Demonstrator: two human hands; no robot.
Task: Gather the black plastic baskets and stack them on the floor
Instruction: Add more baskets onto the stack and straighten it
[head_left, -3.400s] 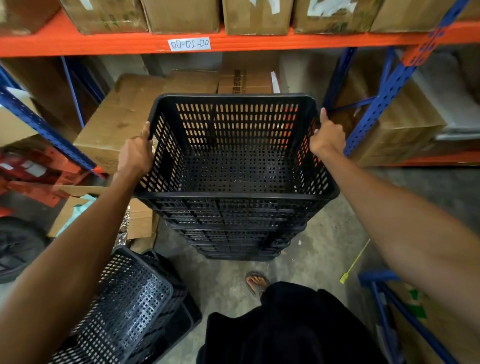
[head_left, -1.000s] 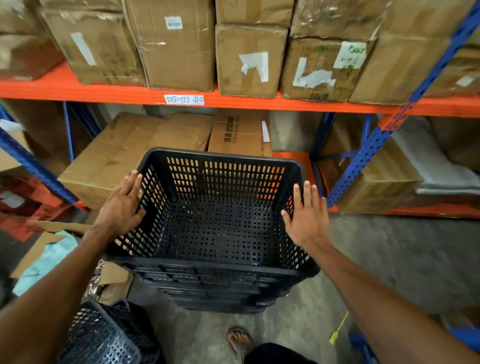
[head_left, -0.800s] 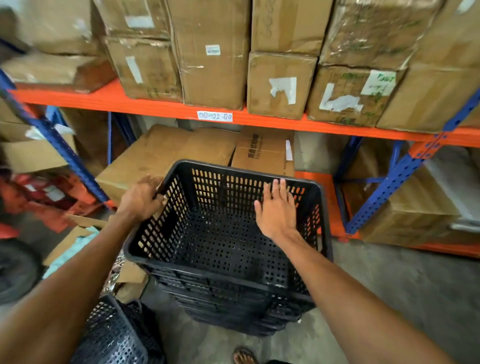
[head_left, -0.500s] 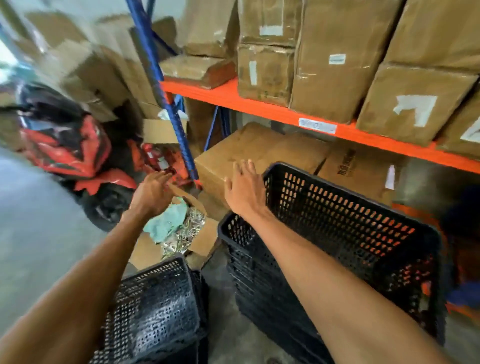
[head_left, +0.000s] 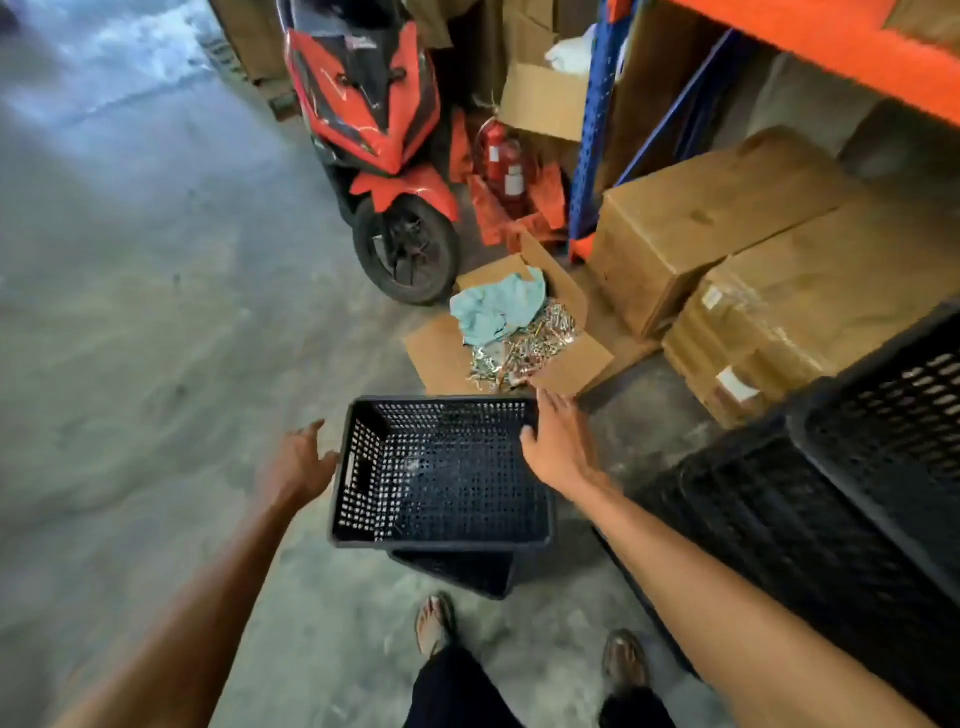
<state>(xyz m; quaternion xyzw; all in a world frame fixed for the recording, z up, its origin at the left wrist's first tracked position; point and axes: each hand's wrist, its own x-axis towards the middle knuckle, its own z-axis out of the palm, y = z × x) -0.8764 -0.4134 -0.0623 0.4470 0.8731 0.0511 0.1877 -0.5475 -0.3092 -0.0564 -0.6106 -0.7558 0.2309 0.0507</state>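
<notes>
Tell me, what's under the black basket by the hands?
Another black basket pokes out beneath the top basket. Most of it is covered, so its inside is hidden.

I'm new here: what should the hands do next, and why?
Probably grip the loose basket by its side rims: the left hand and right hand are open at its sides, holding nothing, and the tall stack stands to the right.
</notes>
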